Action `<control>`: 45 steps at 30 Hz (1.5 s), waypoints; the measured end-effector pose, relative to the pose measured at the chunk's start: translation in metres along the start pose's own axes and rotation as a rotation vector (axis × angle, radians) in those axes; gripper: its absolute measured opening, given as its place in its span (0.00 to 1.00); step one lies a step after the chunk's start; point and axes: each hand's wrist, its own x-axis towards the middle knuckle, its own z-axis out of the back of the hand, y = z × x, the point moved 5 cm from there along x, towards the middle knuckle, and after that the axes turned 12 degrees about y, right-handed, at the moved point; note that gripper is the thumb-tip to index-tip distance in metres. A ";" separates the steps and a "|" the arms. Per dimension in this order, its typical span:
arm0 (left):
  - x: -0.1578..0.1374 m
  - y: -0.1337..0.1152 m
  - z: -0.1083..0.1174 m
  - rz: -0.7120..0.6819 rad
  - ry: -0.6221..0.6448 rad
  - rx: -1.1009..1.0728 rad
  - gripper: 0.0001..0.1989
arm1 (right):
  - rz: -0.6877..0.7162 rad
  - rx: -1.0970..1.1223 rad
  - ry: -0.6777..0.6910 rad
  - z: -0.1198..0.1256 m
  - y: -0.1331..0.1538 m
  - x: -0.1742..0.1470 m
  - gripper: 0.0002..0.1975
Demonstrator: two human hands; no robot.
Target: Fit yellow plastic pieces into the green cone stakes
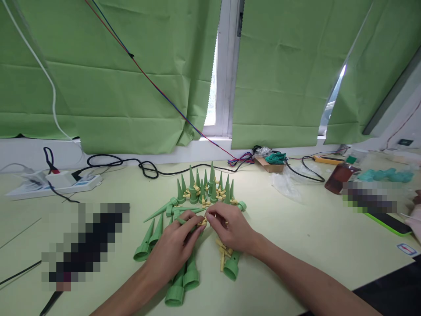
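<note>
My left hand [177, 237] is closed round a green plastic watering spike [180, 220], mostly hidden by the fingers. A small yellow valve piece [203, 222] shows at its fingertips. My right hand [235, 226] pinches at that yellow piece from the other side, thumb and forefinger together. Just beyond both hands stands a cluster of upright green spikes [194, 193] with yellow valves among them. More green spikes [175, 293] lie beside and below my left wrist. Under my right hand are several loose yellow valves [222, 255] and one green spike [232, 266].
A power strip [55, 188] and black cable [158, 171] run along the back of the table. A blurred dark object [88, 243] lies at left. To the right are a cardboard box [269, 166], plastic bag [286, 186], brown bottle [340, 177] and phone-like object [390, 223].
</note>
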 end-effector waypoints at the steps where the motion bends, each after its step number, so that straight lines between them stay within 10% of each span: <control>1: 0.000 0.000 0.000 -0.003 -0.004 0.002 0.13 | -0.004 -0.007 -0.006 0.000 -0.001 0.000 0.06; 45: -0.002 -0.001 0.005 -0.031 -0.058 -0.025 0.13 | -0.021 -0.010 0.016 -0.001 -0.003 -0.001 0.05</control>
